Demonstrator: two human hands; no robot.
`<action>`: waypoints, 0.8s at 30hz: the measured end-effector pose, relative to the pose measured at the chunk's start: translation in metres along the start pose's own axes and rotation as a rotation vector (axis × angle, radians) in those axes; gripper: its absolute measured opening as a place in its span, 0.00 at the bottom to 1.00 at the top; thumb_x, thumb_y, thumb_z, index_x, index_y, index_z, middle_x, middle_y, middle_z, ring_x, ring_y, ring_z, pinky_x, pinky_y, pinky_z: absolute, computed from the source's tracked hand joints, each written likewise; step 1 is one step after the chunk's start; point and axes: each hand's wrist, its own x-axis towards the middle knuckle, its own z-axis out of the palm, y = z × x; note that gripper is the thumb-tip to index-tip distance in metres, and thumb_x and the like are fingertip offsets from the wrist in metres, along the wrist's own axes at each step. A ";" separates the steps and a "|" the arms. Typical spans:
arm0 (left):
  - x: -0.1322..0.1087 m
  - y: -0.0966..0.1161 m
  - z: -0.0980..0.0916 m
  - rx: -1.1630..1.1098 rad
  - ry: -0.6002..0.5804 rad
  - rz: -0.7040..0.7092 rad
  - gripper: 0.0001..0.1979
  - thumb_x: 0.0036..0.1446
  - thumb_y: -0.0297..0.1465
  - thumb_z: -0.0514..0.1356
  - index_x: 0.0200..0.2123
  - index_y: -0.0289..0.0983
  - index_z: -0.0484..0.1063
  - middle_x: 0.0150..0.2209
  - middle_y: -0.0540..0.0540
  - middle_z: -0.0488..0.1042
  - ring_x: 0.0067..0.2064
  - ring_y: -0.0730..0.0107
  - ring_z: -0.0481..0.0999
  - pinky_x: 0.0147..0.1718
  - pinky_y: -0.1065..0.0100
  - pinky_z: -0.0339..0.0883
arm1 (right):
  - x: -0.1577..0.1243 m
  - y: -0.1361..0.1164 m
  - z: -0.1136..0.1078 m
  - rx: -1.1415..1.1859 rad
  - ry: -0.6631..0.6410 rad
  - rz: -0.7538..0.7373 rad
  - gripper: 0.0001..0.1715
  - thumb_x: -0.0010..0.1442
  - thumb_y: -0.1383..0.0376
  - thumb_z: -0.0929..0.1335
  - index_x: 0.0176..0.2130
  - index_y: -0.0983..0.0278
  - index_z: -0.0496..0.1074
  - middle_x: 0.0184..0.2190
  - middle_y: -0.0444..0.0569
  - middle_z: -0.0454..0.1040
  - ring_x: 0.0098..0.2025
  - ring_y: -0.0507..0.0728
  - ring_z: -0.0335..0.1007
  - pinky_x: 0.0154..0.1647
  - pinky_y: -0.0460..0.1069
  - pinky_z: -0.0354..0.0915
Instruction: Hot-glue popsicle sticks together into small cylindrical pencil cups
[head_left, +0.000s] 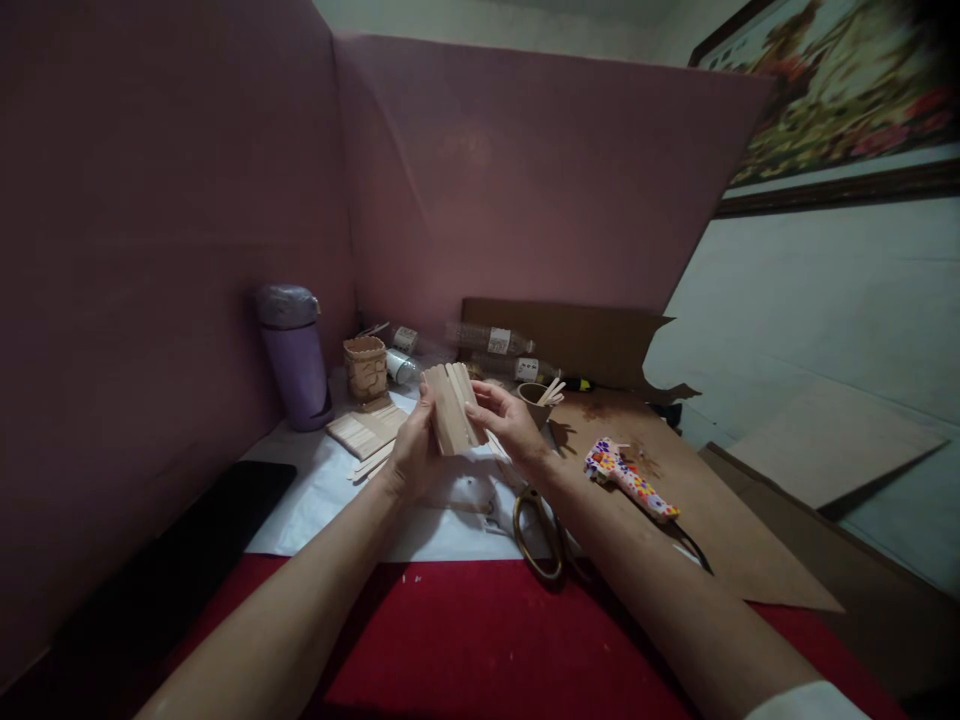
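Note:
Between my two hands is a panel of wooden craft sticks (452, 412), its sticks side by side and tilted, raised above the white sheet (330, 515). My left hand (417, 440) grips its left edge, thumb at the front. At the right edge, my right hand (510, 420) pinches it with thumb and fingers; some fingertips are hidden behind the wood. More craft sticks (367, 430) lie left of my left hand, partly joined as a flat panel. Below my right wrist rest scissors (538, 540) with bronze-coloured handles. A floral-patterned glue gun (634, 482) lies to the right.
A purple tumbler (294, 370) and a carved-looking wooden cup (366, 368) stand at left. Plastic bottles (499, 341) lie at the back, near a small cup (534, 405) holding sticks. Cardboard (720, 525) covers the right side; a dark flat object (225, 510) lies front left on the red cloth (427, 640).

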 end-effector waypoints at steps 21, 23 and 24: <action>-0.004 -0.005 0.003 0.038 0.083 -0.110 0.20 0.60 0.41 0.60 0.48 0.32 0.74 0.34 0.41 0.80 0.28 0.65 0.78 0.28 0.65 0.74 | -0.001 -0.001 0.005 -0.028 0.132 0.029 0.29 0.46 0.50 0.75 0.44 0.62 0.72 0.44 0.53 0.79 0.45 0.61 0.75 0.48 0.55 0.69; -0.004 -0.005 0.003 0.050 0.076 -0.094 0.19 0.61 0.40 0.59 0.47 0.32 0.74 0.33 0.41 0.80 0.27 0.65 0.78 0.28 0.65 0.74 | 0.000 -0.001 0.003 -0.067 0.172 0.063 0.26 0.48 0.48 0.74 0.41 0.62 0.73 0.41 0.52 0.80 0.43 0.61 0.75 0.44 0.55 0.70; -0.005 -0.004 0.004 0.060 0.074 -0.095 0.19 0.61 0.41 0.59 0.46 0.32 0.74 0.32 0.41 0.80 0.27 0.65 0.78 0.27 0.65 0.74 | 0.000 0.000 0.002 -0.092 0.193 0.081 0.25 0.49 0.47 0.72 0.40 0.62 0.74 0.39 0.51 0.80 0.42 0.60 0.75 0.42 0.54 0.70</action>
